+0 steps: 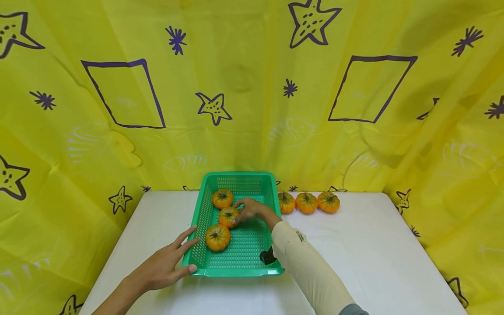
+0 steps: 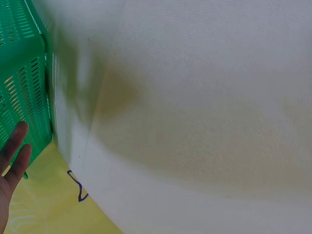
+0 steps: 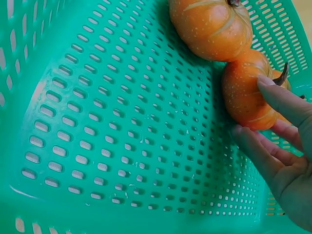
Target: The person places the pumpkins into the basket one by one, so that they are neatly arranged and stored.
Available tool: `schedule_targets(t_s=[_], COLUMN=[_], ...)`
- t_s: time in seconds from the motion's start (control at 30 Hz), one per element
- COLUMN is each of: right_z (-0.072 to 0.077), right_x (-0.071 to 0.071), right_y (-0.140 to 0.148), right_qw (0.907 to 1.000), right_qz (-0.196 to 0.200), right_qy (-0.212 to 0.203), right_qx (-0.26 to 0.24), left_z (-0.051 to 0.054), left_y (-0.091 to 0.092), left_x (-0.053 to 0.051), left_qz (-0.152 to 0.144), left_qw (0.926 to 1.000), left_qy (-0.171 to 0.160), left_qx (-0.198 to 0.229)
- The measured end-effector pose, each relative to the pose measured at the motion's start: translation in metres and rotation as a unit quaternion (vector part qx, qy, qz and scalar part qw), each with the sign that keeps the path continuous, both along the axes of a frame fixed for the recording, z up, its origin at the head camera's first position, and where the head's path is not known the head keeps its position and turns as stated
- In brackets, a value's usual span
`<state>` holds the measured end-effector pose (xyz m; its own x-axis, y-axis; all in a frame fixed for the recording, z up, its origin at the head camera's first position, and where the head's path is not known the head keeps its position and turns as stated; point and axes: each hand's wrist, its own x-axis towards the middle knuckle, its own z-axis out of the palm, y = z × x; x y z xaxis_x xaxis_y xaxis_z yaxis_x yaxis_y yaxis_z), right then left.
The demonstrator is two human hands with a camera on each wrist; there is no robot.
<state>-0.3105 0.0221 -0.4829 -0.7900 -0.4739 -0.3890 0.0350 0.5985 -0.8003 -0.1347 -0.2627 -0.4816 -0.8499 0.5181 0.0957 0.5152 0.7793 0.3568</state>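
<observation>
A green plastic basket point(image 1: 248, 272) with perforated walls stands on the white table, three small orange pumpkins in its left half. My right hand point(image 1: 250, 210) reaches inside and holds the middle pumpkin point(image 1: 226, 216); in the right wrist view the thumb lies on that pumpkin point(image 3: 246, 95) near its stem, with the fingers at its lower side. One pumpkin point(image 1: 222, 198) sits behind it and another point(image 1: 218, 238) in front. My left hand point(image 1: 167, 263), fingers spread, touches the basket's left rim. The left wrist view shows its fingertips beside the basket wall point(image 2: 27, 92).
To the right of the basket, three more pumpkins point(image 1: 306, 203) form a row near the table's back edge. A yellow cloth point(image 1: 252, 144) with dark star drawings hangs behind and at both sides of the white table point(image 1: 354, 262).
</observation>
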Motion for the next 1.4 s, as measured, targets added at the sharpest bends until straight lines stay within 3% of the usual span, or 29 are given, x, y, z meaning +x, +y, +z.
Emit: schedule_targets(t_s=[0.2,0.57,0.97,1.4], right_z=[0.002,0.004,0.002,0.002], right_x=[0.001,0.004,0.005,0.007], right_y=[-0.002,-0.008,-0.016,-0.020], right_qw=[0.9994,0.9995,0.9996,0.9987], right_qz=[0.010,0.018,-0.001,-0.001], right_qy=[0.027,0.023,0.028,0.038], right_qx=[0.018,0.011,0.003,0.032], left_z=[0.000,0.001,0.000,-0.001], left_y=[0.000,0.001,0.000,0.000], left_x=[0.000,-0.001,-0.002,-0.001], left_qz=[0.001,0.003,0.007,0.007], left_qw=[1.0000,1.0000,1.0000,1.0000], left_qy=[0.004,0.010,-0.002,0.003], left_qx=[-0.003,-0.001,-0.005,-0.006])
